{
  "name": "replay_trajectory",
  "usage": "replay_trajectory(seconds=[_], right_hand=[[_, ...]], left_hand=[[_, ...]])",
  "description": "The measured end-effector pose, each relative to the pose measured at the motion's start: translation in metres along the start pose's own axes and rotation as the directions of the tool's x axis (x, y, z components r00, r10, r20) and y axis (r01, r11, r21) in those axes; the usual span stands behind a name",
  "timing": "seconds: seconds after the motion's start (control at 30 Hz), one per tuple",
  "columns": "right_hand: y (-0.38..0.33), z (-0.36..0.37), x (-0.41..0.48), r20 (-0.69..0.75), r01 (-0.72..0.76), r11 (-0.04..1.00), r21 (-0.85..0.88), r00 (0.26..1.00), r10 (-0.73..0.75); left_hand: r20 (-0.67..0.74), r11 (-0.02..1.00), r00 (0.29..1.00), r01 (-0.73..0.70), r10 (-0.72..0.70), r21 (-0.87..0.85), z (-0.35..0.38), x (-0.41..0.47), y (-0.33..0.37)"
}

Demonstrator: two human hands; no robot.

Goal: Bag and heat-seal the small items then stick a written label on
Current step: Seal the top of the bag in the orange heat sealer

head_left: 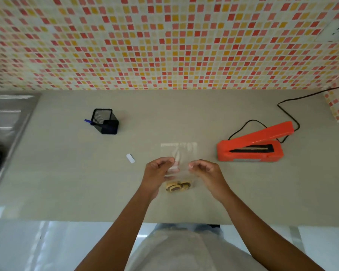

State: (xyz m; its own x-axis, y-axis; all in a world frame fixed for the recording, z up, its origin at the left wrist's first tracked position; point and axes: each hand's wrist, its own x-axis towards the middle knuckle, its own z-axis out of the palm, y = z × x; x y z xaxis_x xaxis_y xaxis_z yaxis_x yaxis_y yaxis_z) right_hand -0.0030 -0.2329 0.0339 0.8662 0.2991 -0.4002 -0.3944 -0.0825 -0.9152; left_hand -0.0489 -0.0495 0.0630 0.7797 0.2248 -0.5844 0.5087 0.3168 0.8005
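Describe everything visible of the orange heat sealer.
The orange heat sealer looks plastic: a low boxy base with a long lid standing open at an angle above it. Inside the base a black strip carries a pale sealing band. A black cord loops from behind it toward the wall. It sits on the counter, beyond and right of the right hand, untouched.

Upright clear bag, brownish items at bottom, possibly biscuits; orange sealer open.

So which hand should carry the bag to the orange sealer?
Probably the right hand: it pinches the clear bag and sits on the side of the open orange heat sealer. The left hand, also pinching the bag, is farther away.
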Motion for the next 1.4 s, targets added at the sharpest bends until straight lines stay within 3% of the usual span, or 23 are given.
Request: replay_trajectory(seconds=[0.27,0.6,0.77,0.97,1.13,1.4], right_hand=[[0.004,0.070,0.020,-0.025,-0.091,0.995,0.037,0.995,0.092],[0.009,0.100,0.075,-0.200,-0.100,0.988,-0.121,0.977,0.075],[0.022,0.090,0.105,-0.281,-0.180,0.950,-0.254,0.954,0.106],[0.039,0.082,0.123,-0.330,-0.211,0.868,-0.450,0.942,0.058],[0.032,0.085,0.122,-0.332,-0.203,0.821,-0.533,0.943,0.018],[0.030,0.086,0.119,-0.357,-0.219,0.798,-0.562,0.934,0.005]], left_hand=[[0.028,1.000,0.999,0.022,-0.023,0.008,-0.068,0.033,0.022],[-0.018,0.997,0.997,0.070,-0.070,0.036,-0.090,0.099,0.034],[0.026,0.992,0.995,0.088,-0.091,0.090,-0.083,0.128,0.032],[-0.084,0.949,0.990,0.131,-0.112,0.287,-0.079,0.154,0.021],[-0.185,0.849,0.983,0.089,0.010,0.520,-0.075,0.162,0.015],[-0.175,0.691,0.977,0.045,0.120,0.721,-0.077,0.157,0.014]])
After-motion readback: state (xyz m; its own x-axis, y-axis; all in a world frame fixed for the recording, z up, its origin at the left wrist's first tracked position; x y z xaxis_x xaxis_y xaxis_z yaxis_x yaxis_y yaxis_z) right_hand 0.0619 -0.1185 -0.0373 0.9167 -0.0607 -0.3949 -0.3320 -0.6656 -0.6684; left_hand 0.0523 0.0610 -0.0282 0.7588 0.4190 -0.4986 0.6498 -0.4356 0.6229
